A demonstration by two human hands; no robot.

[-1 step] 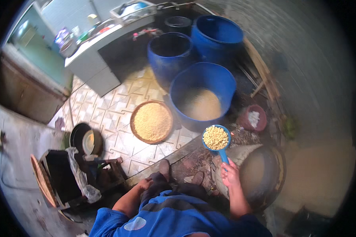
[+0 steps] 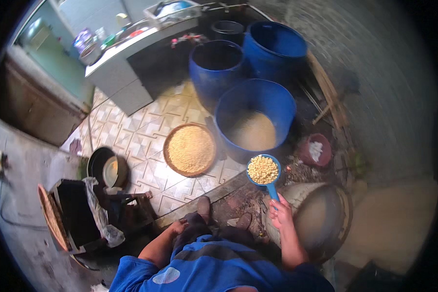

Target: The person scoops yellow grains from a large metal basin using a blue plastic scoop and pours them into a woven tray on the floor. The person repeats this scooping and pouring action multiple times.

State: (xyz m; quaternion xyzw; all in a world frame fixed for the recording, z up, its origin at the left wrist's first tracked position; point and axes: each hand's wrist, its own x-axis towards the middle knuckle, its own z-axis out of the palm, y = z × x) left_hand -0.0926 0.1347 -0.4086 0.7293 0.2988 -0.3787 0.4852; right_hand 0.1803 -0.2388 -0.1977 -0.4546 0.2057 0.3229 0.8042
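My right hand is closed round the handle of a blue plastic dipper. Pale yellow soaked beans heap up in its bowl, which is level and upright. Just beyond it stands a large blue tub with cloudy tan liquid inside. To the left, on the tiles, a round woven tray is spread with the same pale beans. My left hand lies on my thigh, holding nothing. Beside my right forearm is a wide round vat with greyish liquid in it.
Two more blue drums stand behind the tub, with a dark bin. A reddish bucket holds something white. Left are a metal pot and a dark stand draped with clear plastic. A tiled counter is at the back.
The whole view has shifted slightly, with the tub and tray a little farther right. The dipper sits slightly left of where it was, still full. My left hand has stayed put.
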